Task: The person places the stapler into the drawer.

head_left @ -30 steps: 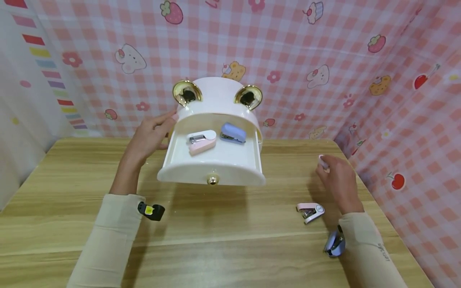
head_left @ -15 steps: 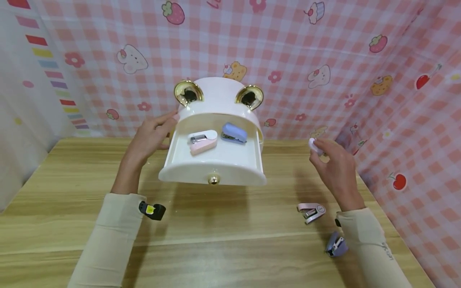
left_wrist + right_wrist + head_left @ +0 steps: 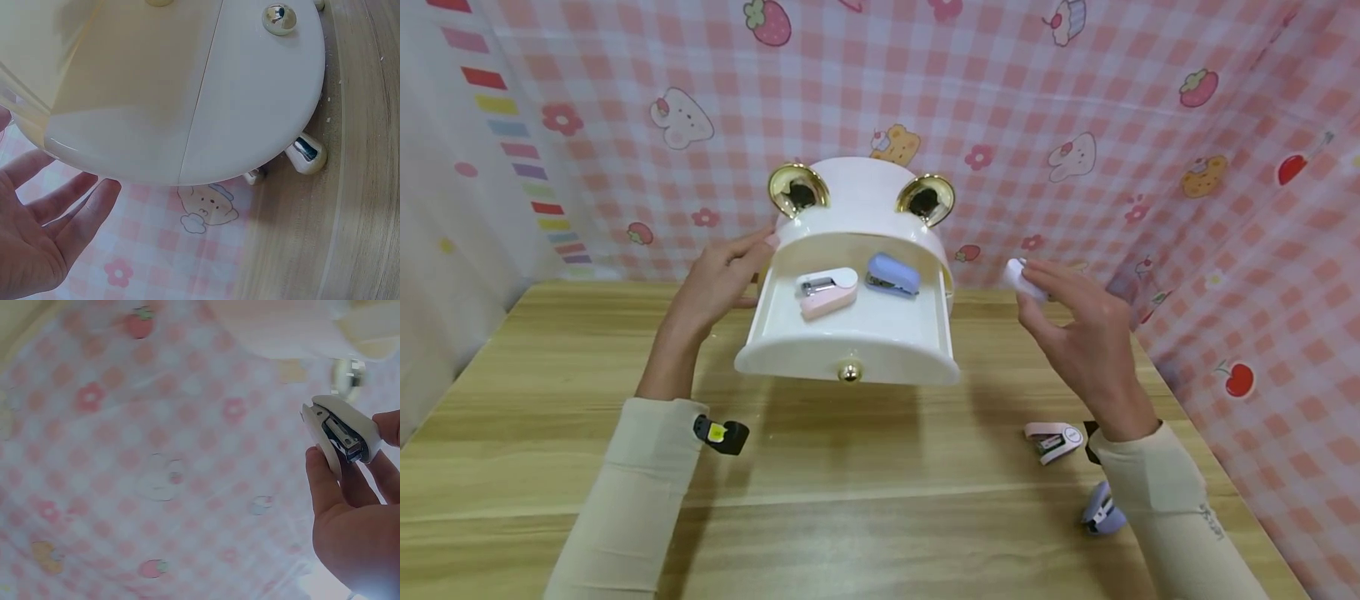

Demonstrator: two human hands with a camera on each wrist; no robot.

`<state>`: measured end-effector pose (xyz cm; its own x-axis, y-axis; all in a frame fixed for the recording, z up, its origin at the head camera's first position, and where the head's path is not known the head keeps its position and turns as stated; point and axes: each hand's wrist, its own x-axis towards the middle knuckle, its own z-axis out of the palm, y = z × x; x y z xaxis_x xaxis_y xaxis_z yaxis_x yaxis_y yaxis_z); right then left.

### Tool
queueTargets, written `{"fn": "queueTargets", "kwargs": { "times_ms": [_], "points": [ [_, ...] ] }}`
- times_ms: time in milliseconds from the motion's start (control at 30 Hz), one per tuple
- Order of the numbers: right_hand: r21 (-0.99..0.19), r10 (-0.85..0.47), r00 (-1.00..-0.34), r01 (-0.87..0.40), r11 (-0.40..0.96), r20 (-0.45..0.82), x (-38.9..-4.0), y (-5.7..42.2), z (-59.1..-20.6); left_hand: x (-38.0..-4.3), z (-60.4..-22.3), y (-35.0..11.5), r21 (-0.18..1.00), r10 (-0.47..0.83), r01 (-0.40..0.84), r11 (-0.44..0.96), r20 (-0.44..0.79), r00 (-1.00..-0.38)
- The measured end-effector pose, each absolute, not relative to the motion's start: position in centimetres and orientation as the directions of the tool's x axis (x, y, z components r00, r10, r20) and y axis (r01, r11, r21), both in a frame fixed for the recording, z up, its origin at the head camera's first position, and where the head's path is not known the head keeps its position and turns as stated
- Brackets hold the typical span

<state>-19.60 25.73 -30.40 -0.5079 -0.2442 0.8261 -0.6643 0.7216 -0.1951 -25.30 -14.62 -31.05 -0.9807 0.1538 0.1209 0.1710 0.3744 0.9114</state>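
Observation:
My left hand point(image 3: 709, 283) rests its fairly straight fingers against the side of a white cabinet point(image 3: 857, 196) with gold-rimmed eyes. The cabinet's drawer point(image 3: 887, 360) is pulled out. In it lie a white-and-pink stapler point(image 3: 829, 293) and a blue-purple stapler point(image 3: 892, 276). Raised to the right of the cabinet, my right hand point(image 3: 1090, 342) pinches a small pale stapler point(image 3: 344, 431) between thumb and fingers. The left wrist view shows the left fingertips point(image 3: 111, 186) right at the cabinet's edge.
On the wooden table point(image 3: 850, 533), a pink-and-white stapler point(image 3: 1054, 442) lies under the right wrist, and another blue-purple stapler point(image 3: 1103, 510) lies nearer the front, beside the right sleeve. A pink checked cloth point(image 3: 1000, 100) hangs behind and along the right side.
My right hand has lifted the pale stapler and carried it left toward the cabinet. The left hand keeps its place on the cabinet's side, and the drawer's contents have not moved.

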Motion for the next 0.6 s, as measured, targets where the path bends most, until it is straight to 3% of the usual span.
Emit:
{"fn": "queueTargets", "kwargs": {
  "times_ms": [267, 600],
  "points": [
    [-0.165, -0.348, -0.416, -0.807, 0.568, 0.840, -18.8, 22.2, -28.6, -25.2, -31.2, -14.6, 0.910, 0.154, 0.177, 0.376, 0.127, -0.980],
    [-0.206, -0.486, -0.455, -0.852, 0.481, 0.746, -19.7, 19.1, -29.0, -25.4, -31.4, -14.4, 0.924, 0.163, 0.181, 0.337, 0.132, -0.978]
  ]
}}
